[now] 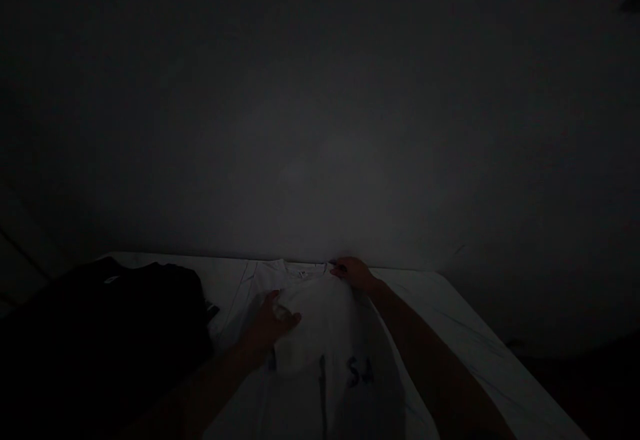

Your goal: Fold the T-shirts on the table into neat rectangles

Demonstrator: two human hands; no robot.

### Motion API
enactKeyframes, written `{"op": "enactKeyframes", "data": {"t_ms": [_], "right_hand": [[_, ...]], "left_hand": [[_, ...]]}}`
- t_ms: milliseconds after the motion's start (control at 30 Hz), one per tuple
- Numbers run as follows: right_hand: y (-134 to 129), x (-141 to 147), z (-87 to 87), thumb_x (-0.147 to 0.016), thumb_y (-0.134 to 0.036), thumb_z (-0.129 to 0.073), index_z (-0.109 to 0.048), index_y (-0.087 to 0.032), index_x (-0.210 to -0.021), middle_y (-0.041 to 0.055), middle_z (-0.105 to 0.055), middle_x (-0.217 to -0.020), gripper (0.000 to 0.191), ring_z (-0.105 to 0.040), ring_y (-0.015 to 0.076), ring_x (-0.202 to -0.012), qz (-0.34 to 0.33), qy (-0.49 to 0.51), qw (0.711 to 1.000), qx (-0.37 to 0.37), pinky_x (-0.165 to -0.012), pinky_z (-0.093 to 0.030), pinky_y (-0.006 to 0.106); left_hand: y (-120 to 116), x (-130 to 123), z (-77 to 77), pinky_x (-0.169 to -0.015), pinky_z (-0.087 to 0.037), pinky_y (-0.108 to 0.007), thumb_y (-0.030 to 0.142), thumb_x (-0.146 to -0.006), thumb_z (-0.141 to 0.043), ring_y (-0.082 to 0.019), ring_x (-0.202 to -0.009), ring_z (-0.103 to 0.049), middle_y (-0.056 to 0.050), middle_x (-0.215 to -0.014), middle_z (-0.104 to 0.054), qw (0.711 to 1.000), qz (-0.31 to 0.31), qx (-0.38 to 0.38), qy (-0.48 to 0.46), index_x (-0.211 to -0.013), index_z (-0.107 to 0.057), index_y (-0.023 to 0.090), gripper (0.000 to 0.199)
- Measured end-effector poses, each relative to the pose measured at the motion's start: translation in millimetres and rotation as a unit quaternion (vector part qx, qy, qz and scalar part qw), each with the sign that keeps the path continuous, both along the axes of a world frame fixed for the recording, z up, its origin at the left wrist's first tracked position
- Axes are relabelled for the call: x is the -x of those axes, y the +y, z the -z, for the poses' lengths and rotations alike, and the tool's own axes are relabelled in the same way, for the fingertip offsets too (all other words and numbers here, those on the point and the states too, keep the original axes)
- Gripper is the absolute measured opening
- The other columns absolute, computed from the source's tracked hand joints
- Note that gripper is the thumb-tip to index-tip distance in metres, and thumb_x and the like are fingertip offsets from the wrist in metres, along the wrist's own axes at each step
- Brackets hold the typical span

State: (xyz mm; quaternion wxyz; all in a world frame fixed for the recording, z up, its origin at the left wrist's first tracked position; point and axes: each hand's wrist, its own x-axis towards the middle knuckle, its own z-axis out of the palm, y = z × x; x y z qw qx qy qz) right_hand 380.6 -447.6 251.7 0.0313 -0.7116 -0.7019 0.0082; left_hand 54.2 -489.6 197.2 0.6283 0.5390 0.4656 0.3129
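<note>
A white shirt (320, 317) lies on the table, its neckline toward the wall and dark markings on its lower front. My right hand (354, 272) pinches the fabric at the right side of the neckline. Lower on the left, my left hand (265, 327) rests on the shirt's front, thumb and forefinger spread apart. Some of its other fingers are hard to make out in the dim light. To the left lies a black shirt (115, 340) with a small pale logo near its neck.
A white, marble-patterned table (455, 323) extends to the right of the shirt. Its back edge runs along a plain grey wall (320, 127). A small dark item (213, 311) lies by the black shirt's right edge. The room is very dark.
</note>
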Motion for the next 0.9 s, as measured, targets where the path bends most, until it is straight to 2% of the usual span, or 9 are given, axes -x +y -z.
{"op": "enactKeyframes", "data": {"t_ms": [67, 133, 233, 367, 500, 600, 733, 800, 900], "right_hand": [[0.5, -0.9, -0.1, -0.093, -0.047, -0.064, -0.076, -0.021, -0.091, 0.0049, -0.074, -0.088, 0.029, -0.064, 0.0184, -0.08, 0.0, -0.001, 1.0, 0.001, -0.068, -0.037, 0.027], [0.5, -0.7, -0.5, -0.092, -0.046, -0.065, -0.075, -0.021, -0.092, 0.0042, -0.075, -0.09, 0.027, -0.065, 0.0185, -0.081, 0.002, -0.003, 1.0, 0.0, -0.069, -0.038, 0.026], [-0.6, 2.7, -0.8, -0.092, -0.046, -0.065, -0.075, -0.022, -0.094, 0.0046, -0.075, -0.094, 0.026, -0.066, 0.0198, -0.087, 0.01, -0.011, 1.0, -0.01, -0.072, -0.04, 0.027], [-7.9, 9.1, -3.6, -0.096, -0.045, -0.06, -0.074, -0.023, -0.103, 0.0068, -0.073, -0.106, 0.027, -0.067, 0.0219, -0.098, 0.031, -0.03, 0.999, -0.033, -0.079, -0.042, 0.028], [-27.4, 6.4, -16.7, -0.106, -0.034, -0.034, -0.069, -0.022, -0.119, 0.0126, -0.069, -0.12, 0.039, -0.067, 0.0241, -0.101, 0.1, -0.057, 0.99, -0.078, -0.083, -0.043, 0.032], [-47.8, 1.1, -27.8, -0.106, -0.031, -0.029, -0.068, -0.019, -0.119, 0.016, -0.07, -0.117, 0.044, -0.067, 0.0263, -0.104, 0.131, -0.076, 0.984, -0.091, -0.086, -0.044, 0.034], [-69.7, 7.2, -27.5, -0.102, -0.026, -0.039, -0.072, -0.02, -0.112, 0.014, -0.073, -0.114, 0.035, -0.066, 0.0253, -0.108, 0.098, -0.081, 0.99, -0.059, -0.094, -0.045, 0.033], [-74.8, 17.3, -20.0, -0.1, -0.023, -0.043, -0.071, -0.02, -0.117, 0.013, -0.071, -0.122, 0.033, -0.063, 0.0248, -0.116, 0.064, -0.074, 0.994, -0.042, -0.1, -0.043, 0.032], [-76.5, 33.4, -5.8, -0.1, -0.027, -0.045, -0.062, -0.019, -0.134, 0.013, -0.061, -0.141, 0.039, -0.054, 0.0255, -0.132, 0.017, -0.057, 0.998, -0.03, -0.108, -0.04, 0.035]], "left_hand": [[-0.4, 4.1, 0.5, -0.081, -0.055, -0.032, 0.025, -0.062, -0.082, -0.026, -0.109, -0.066, -0.011, -0.132, -0.062, 1.0, 0.014, 0.005, -0.011, -0.148, -0.037, 0.026, 0.097], [0.7, 8.4, -1.9, -0.083, -0.054, -0.032, 0.018, -0.064, -0.073, -0.025, -0.11, -0.065, -0.009, -0.133, -0.061, 1.0, 0.021, -0.022, -0.008, -0.15, -0.036, 0.027, 0.095], [4.4, 13.4, -2.0, -0.085, -0.051, -0.033, 0.016, -0.068, -0.063, -0.024, -0.102, -0.066, -0.008, -0.124, -0.066, 0.993, 0.036, -0.093, 0.061, -0.151, -0.037, 0.024, 0.087], [10.5, 15.3, 6.5, -0.081, -0.05, -0.035, 0.025, -0.075, -0.063, -0.025, -0.088, -0.068, -0.007, -0.101, -0.071, 0.985, 0.064, -0.096, 0.126, -0.149, -0.038, 0.016, 0.078], [19.8, 14.5, 6.4, -0.087, -0.049, -0.036, 0.04, -0.08, -0.063, -0.028, -0.1, -0.067, -0.014, -0.116, -0.067, 0.984, 0.009, -0.114, 0.135, -0.139, -0.046, 0.013, 0.067], [28.7, 14.6, 1.4, -0.086, -0.049, -0.035, 0.039, -0.078, -0.066, -0.029, -0.104, -0.067, -0.011, -0.107, -0.068, 0.976, -0.018, -0.132, 0.173, -0.137, -0.046, 0.012, 0.068], [36.3, 13.0, 1.3, -0.081, -0.049, -0.033, 0.03, -0.082, -0.059, -0.025, -0.092, -0.068, -0.004, -0.088, -0.065, 0.974, -0.03, -0.138, 0.177, -0.132, -0.049, 0.014, 0.053], [37.0, 11.7, 4.4, -0.082, -0.051, -0.033, 0.027, -0.084, -0.056, -0.025, -0.094, -0.067, -0.006, -0.093, -0.066, 0.977, -0.042, -0.129, 0.163, -0.132, -0.049, 0.014, 0.051], [37.1, 12.3, 10.8, -0.091, -0.05, -0.033, 0.016, -0.079, -0.057, -0.024, -0.108, -0.065, -0.009, -0.113, -0.066, 0.977, -0.064, -0.157, 0.131, -0.138, -0.044, 0.016, 0.06]]}}
